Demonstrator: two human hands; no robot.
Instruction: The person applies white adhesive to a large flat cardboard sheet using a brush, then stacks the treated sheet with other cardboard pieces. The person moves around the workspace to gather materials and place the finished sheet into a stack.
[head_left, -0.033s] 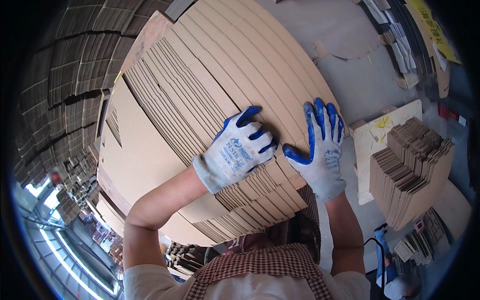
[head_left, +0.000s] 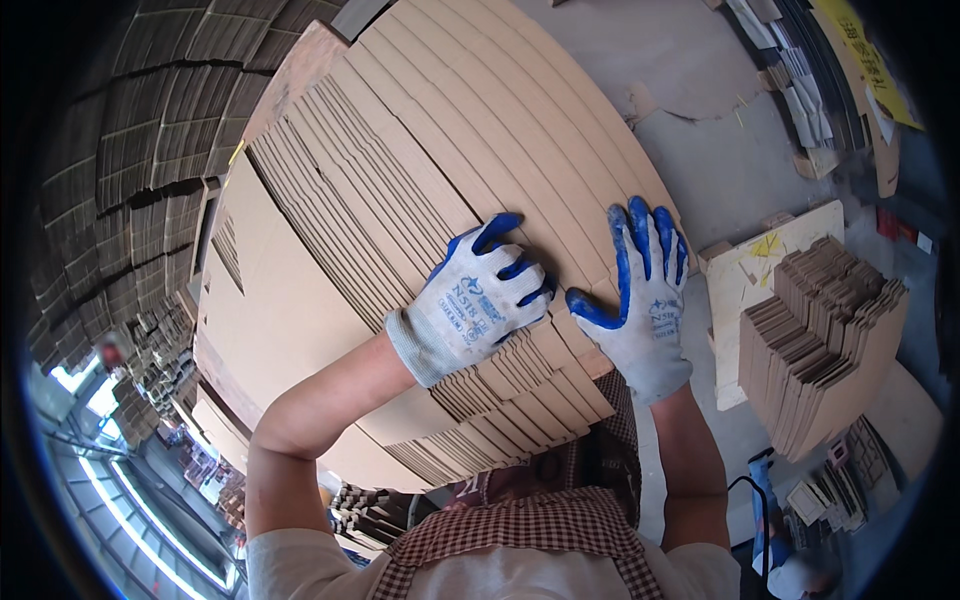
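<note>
Both my hands wear pale knit gloves with blue-coated palms and fingers. My left hand [head_left: 483,300] rests palm down on a fanned pile of flat brown cardboard sheets [head_left: 440,110], its fingers apart and slightly bent. To its right, my right hand [head_left: 645,290] lies flat near the pile's right edge, fingers and thumb spread. Neither hand visibly grips a sheet. The sheets overlap in long steps, with rows of narrow slots and cut edges at the left and near side. My palms and the surfaces under them are hidden.
Tall stacks of cardboard [head_left: 150,140] rise at the left. On the right, a smaller cut-cardboard stack [head_left: 825,345] stands by a pale board [head_left: 730,300] on the grey floor [head_left: 690,150]. More bundled sheets [head_left: 785,75] lie far right. Another person [head_left: 790,565] is at the lower right.
</note>
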